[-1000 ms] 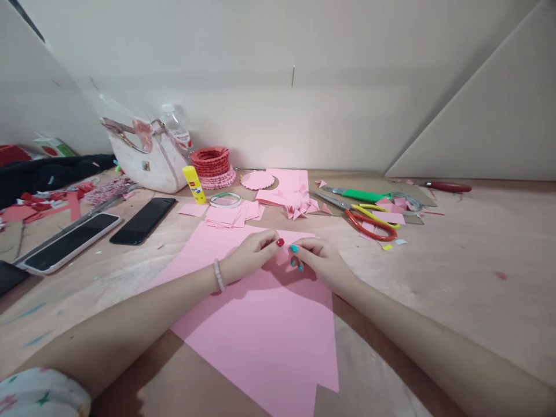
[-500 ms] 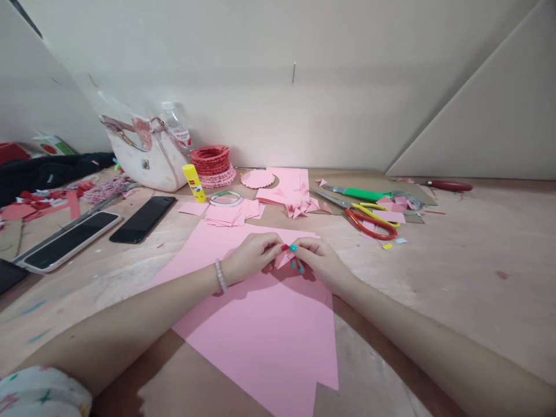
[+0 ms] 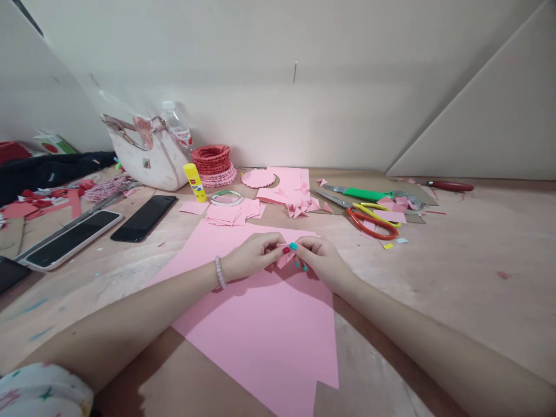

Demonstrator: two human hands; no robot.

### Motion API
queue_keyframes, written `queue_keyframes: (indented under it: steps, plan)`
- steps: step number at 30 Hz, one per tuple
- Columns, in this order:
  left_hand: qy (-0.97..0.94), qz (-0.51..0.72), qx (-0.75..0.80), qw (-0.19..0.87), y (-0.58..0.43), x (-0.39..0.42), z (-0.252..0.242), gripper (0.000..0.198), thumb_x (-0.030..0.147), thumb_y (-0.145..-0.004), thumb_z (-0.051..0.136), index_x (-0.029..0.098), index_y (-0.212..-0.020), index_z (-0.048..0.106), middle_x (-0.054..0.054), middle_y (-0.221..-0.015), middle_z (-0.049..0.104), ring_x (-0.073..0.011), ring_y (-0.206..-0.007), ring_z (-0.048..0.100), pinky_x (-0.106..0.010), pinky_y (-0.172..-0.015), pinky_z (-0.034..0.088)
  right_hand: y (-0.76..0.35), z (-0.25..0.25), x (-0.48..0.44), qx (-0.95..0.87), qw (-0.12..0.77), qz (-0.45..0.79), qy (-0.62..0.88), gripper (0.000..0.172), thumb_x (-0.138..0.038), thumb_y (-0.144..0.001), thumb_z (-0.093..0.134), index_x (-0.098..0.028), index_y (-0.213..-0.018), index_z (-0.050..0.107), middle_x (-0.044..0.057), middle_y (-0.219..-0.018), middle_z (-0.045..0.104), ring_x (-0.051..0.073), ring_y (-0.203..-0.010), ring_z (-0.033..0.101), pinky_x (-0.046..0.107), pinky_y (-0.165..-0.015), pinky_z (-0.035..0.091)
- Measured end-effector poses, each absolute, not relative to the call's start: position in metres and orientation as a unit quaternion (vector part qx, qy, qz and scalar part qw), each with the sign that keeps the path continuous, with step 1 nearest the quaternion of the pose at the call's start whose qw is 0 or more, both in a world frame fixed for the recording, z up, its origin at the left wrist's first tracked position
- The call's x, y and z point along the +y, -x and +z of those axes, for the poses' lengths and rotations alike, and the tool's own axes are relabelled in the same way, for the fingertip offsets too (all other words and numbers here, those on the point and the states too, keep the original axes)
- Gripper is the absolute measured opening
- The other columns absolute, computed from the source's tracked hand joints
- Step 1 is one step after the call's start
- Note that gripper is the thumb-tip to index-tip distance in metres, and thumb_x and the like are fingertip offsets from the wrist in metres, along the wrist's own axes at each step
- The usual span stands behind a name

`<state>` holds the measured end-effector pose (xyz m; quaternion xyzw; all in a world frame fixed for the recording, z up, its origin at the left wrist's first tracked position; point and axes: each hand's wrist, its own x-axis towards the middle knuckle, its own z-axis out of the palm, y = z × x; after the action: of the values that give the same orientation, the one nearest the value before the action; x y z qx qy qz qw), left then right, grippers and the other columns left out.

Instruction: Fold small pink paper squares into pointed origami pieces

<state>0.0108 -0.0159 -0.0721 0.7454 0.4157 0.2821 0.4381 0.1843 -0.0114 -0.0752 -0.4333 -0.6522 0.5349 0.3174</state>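
My left hand (image 3: 254, 256) and my right hand (image 3: 319, 259) meet fingertip to fingertip over a big pink paper sheet (image 3: 260, 324). Both pinch a small folded pink paper piece (image 3: 285, 256) held just above the sheet. The left wrist wears a bead bracelet. Nails are red on the left hand and teal on the right. Most of the small piece is hidden by my fingers.
Behind lie a stack of small pink squares (image 3: 232, 213), folded pink pieces (image 3: 299, 207), a glue stick (image 3: 193, 182), a tape ring (image 3: 226, 198), orange scissors (image 3: 369, 223), green-handled scissors (image 3: 362, 194), two phones (image 3: 143, 218) at left, a white handbag (image 3: 145, 159) and a red paper ring stack (image 3: 212, 164).
My fingers have closed in tighter on the small pink piece and lifted it slightly. Arms and sheet stay in place.
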Motion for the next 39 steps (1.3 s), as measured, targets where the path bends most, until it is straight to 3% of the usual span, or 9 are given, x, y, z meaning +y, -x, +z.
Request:
queue_keyframes:
  steps: [6, 11, 17, 30, 34, 36, 39]
  plan:
    - [-0.721, 0.282, 0.403, 0.488, -0.0077, -0.014, -0.0725, 0.03, 0.043, -0.081, 0.043, 0.014, -0.074, 0.047, 0.004, -0.059, 0.047, -0.0046, -0.044, 0.046, -0.017, -0.045, 0.036, -0.1856, -0.0761, -0.0117, -0.657, 0.312, 0.551, 0.41, 0.035, -0.04, -0.077, 0.049, -0.015, -0.052, 0.048, -0.003, -0.048, 0.045, 0.004, -0.035, 0.037, 0.018, -0.034, 0.027]
    - [-0.681, 0.295, 0.397, 0.54, -0.0048, -0.0121, -0.0721, 0.029, 0.042, -0.08, 0.045, 0.015, -0.071, 0.044, 0.004, -0.059, 0.046, -0.0034, -0.041, 0.042, -0.015, -0.038, 0.031, -0.1882, -0.0819, -0.0067, -0.623, 0.324, 0.613, 0.362, 0.032, -0.035, -0.081, 0.042, -0.014, -0.061, 0.055, 0.002, -0.058, 0.054, 0.007, -0.041, 0.045, 0.02, -0.037, 0.032]
    - [-0.681, 0.305, 0.386, 0.543, -0.0039, -0.0102, -0.0706, 0.027, 0.039, -0.08, 0.046, 0.015, -0.069, 0.045, 0.002, -0.059, 0.05, -0.0052, -0.048, 0.047, -0.014, -0.041, 0.032, -0.1915, -0.0807, -0.0022, -0.6, 0.306, 0.669, 0.314, 0.028, -0.032, -0.079, 0.048, -0.012, -0.064, 0.06, 0.004, -0.063, 0.057, 0.009, -0.051, 0.05, 0.019, -0.042, 0.035]
    - [-0.677, 0.283, 0.414, 0.539, -0.0068, -0.0141, -0.0684, 0.027, 0.04, -0.08, 0.044, 0.014, -0.072, 0.047, 0.004, -0.057, 0.046, -0.0035, -0.039, 0.041, -0.014, -0.037, 0.031, -0.1903, -0.0769, -0.0058, -0.649, 0.287, 0.592, 0.381, 0.031, -0.032, -0.079, 0.047, -0.013, -0.058, 0.057, 0.001, -0.056, 0.056, 0.005, -0.038, 0.044, 0.018, -0.036, 0.033]
    - [-0.664, 0.297, 0.42, 0.542, -0.0055, -0.0115, -0.0714, 0.029, 0.04, -0.081, 0.041, 0.014, -0.068, 0.045, 0.003, -0.056, 0.046, -0.0035, -0.039, 0.041, -0.015, -0.037, 0.031, -0.1871, -0.077, -0.0062, -0.63, 0.344, 0.588, 0.372, 0.017, -0.032, -0.077, 0.053, -0.015, -0.079, 0.058, 0.001, -0.062, 0.06, 0.008, -0.046, 0.052, 0.018, -0.039, 0.036]
    - [-0.659, 0.292, 0.43, 0.544, -0.0041, -0.0101, -0.0722, 0.028, 0.039, -0.081, 0.041, 0.014, -0.068, 0.045, 0.003, -0.055, 0.047, -0.0033, -0.037, 0.039, -0.014, -0.035, 0.029, -0.186, -0.0782, -0.0055, -0.609, 0.382, 0.587, 0.372, 0.023, -0.03, -0.072, 0.059, -0.018, -0.092, 0.054, 0.001, -0.067, 0.063, 0.011, -0.054, 0.057, 0.018, -0.04, 0.037]
    - [-0.642, 0.285, 0.438, 0.561, -0.0027, -0.0091, -0.0724, 0.025, 0.039, -0.079, 0.042, 0.015, -0.072, 0.046, 0.003, -0.052, 0.05, -0.0035, -0.033, 0.036, -0.014, -0.031, 0.025, -0.1861, -0.0809, -0.0039, -0.609, 0.388, 0.58, 0.378, 0.022, -0.03, -0.069, 0.062, -0.018, -0.086, 0.056, 0.001, -0.066, 0.063, 0.012, -0.057, 0.058, 0.018, -0.041, 0.037]
